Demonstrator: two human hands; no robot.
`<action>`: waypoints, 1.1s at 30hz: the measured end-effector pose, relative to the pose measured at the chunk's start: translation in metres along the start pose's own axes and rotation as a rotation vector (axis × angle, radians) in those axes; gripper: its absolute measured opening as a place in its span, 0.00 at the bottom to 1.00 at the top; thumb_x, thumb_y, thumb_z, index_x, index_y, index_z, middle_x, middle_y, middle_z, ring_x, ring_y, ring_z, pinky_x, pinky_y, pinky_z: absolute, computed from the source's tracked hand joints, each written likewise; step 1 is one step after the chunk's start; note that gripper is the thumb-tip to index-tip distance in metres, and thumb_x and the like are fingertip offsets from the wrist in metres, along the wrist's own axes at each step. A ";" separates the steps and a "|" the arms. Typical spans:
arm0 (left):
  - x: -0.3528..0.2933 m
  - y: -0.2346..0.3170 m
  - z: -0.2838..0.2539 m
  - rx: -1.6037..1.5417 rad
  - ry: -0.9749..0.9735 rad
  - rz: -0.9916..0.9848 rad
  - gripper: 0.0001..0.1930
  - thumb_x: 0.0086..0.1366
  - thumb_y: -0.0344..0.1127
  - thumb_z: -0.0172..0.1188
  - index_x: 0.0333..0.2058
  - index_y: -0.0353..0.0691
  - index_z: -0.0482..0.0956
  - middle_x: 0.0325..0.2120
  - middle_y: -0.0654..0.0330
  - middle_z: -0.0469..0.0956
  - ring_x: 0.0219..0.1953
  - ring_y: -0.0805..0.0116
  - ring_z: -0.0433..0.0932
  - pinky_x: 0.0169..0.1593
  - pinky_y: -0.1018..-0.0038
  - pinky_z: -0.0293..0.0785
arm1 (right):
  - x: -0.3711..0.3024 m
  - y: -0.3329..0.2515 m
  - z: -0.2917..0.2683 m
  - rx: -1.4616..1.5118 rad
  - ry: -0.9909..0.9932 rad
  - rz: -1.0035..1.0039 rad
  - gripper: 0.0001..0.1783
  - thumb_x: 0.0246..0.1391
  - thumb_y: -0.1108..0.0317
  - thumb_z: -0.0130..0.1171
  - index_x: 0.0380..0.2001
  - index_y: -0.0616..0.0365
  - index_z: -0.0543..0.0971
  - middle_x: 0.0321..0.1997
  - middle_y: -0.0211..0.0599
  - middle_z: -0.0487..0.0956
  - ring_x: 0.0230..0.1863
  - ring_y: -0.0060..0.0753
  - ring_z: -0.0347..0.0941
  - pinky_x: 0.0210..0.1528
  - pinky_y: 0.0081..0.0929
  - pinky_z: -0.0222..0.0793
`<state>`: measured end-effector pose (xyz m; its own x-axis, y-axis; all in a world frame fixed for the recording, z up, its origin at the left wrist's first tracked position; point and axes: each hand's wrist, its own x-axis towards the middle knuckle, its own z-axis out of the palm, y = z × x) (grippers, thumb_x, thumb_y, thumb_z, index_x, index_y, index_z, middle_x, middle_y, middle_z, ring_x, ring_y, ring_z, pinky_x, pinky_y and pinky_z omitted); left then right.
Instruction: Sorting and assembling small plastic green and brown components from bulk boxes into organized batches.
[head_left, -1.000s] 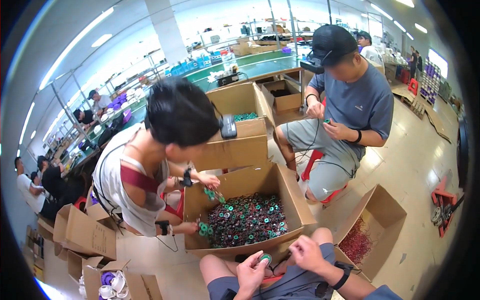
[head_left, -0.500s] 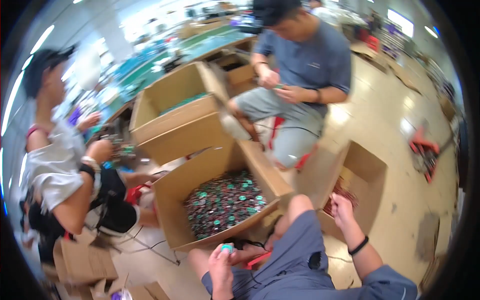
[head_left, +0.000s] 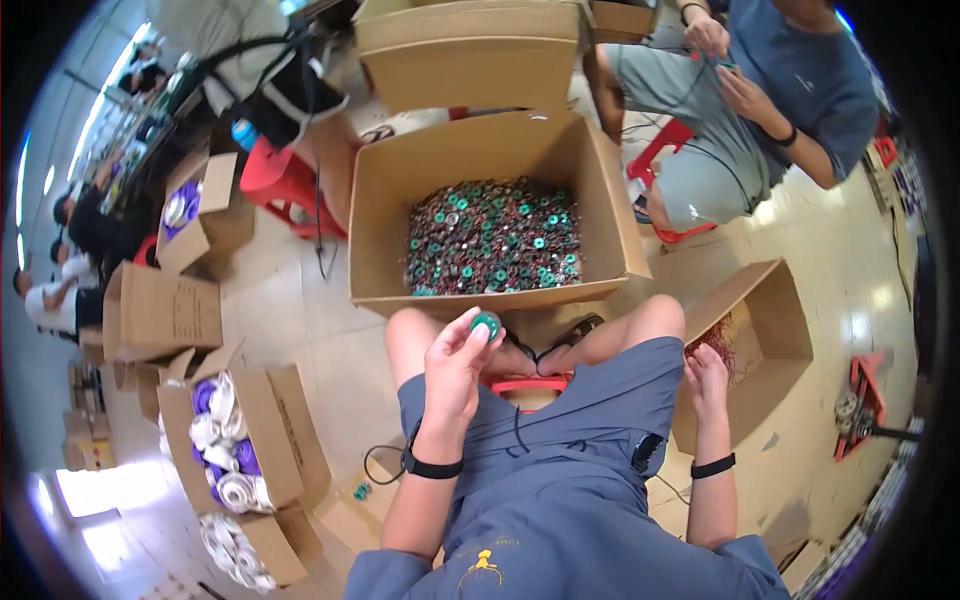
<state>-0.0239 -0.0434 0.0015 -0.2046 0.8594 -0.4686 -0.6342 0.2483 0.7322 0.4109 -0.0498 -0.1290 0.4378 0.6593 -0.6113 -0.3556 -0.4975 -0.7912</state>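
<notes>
In front of my lap, my left hand [head_left: 455,375] pinches a small green round disc [head_left: 487,325] with a paler middle between thumb and fingers. Beyond it stands a big cardboard box [head_left: 375,235], holding a deep heap of small round parts [head_left: 490,235] with green discs and reddish wires. My right hand [head_left: 708,382] hovers by the left side of a smaller cardboard box [head_left: 785,320]. Its fingers are loosely bent and apart, with nothing visible in them. Inside that box lies a tangle of thin red wires [head_left: 718,340], partly behind the hand.
Another carton [head_left: 470,70] stands behind the big box. A co-worker [head_left: 800,90] sits at far right; another person [head_left: 265,70] sits at far left by a red stool [head_left: 280,185]. An open carton of white and purple rolls [head_left: 235,440] stands left. A red metal tool [head_left: 860,405] lies right.
The view has swung left and downward. My left hand has risen with the green disc. My right hand's fingers have loosened from a closed pinch beside the smaller box.
</notes>
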 end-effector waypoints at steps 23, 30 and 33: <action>-0.179 -0.168 -0.389 -0.422 1.445 -0.024 0.07 0.63 0.25 0.59 0.40 0.35 0.75 0.34 0.58 0.77 0.35 0.67 0.78 0.34 0.75 0.78 | 0.020 -0.019 0.050 -0.238 -0.196 -0.271 0.23 0.64 0.65 0.53 0.59 0.59 0.68 0.47 0.33 0.77 0.46 0.28 0.75 0.42 0.21 0.68; -0.204 -0.211 -0.418 -0.041 1.622 0.022 0.04 0.61 0.33 0.60 0.28 0.42 0.77 0.26 0.64 0.76 0.28 0.69 0.73 0.29 0.70 0.70 | 0.046 0.000 0.039 -0.281 -0.224 -0.248 0.22 0.63 0.63 0.54 0.59 0.54 0.69 0.51 0.34 0.76 0.45 0.28 0.73 0.40 0.21 0.69; -0.204 -0.240 -0.416 0.006 1.716 0.047 0.07 0.62 0.36 0.59 0.31 0.40 0.81 0.24 0.61 0.78 0.26 0.64 0.75 0.33 0.68 0.71 | 0.059 0.003 0.028 -0.261 -0.232 -0.258 0.22 0.64 0.65 0.52 0.60 0.54 0.67 0.51 0.37 0.75 0.44 0.28 0.74 0.36 0.19 0.70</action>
<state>-0.1400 -0.4640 -0.2843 -0.7274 -0.5592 -0.3977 -0.6030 0.2443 0.7594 0.4128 0.0030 -0.1665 0.2775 0.8750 -0.3967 -0.0250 -0.4062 -0.9134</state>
